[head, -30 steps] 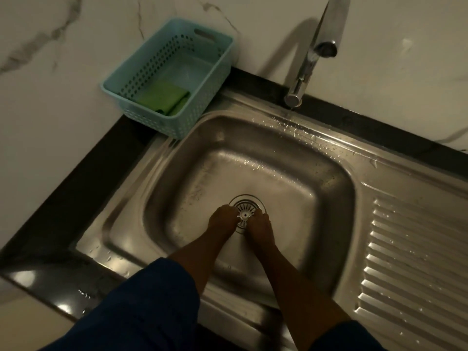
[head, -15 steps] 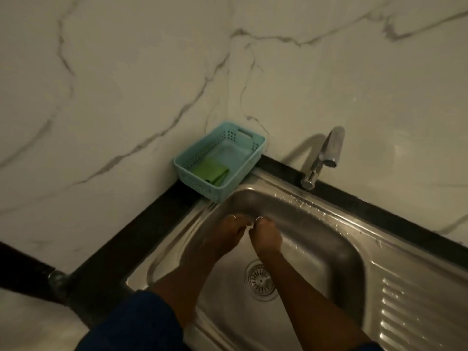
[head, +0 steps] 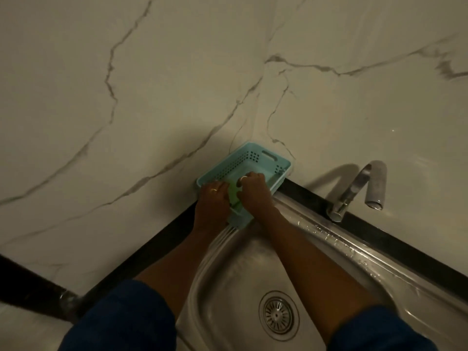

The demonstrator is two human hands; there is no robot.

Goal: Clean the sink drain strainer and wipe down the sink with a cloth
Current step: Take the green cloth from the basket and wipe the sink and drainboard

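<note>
The pale blue perforated basket [head: 255, 160] sits wedged into the corner where two marble-veined walls [head: 152, 84] meet, its far sides close against them and its near corner reaching over the ribbed rim of the steel sink [head: 379, 282]. A dark counter [head: 157, 241] edge runs along the sink's left and back sides, narrow in both places, so the basket takes up nearly all the ledge there. To the right, the bent faucet [head: 364, 186] rises from the back ledge, well apart from the basket, with its spout hanging over the sink's rear rim. The basin itself is open, crossed only by the two forearms. Both hands are inside the basket, side by side. The left hand [head: 214, 198], wearing a ring, curls its fingers against the left edge of the green cloth [head: 233, 192]; the right hand [head: 253, 188] is bunched with knuckles up and fingers folded down on the cloth's right side. Only a narrow strip of cloth shows between them, and whether either hand has truly closed on it cannot be told. The round slotted drain strainer [head: 278, 315] sits seated in the basin floor, near the bottom of the view, between the two dark blue sleeves [head: 121, 323] and well away from both hands.
</note>
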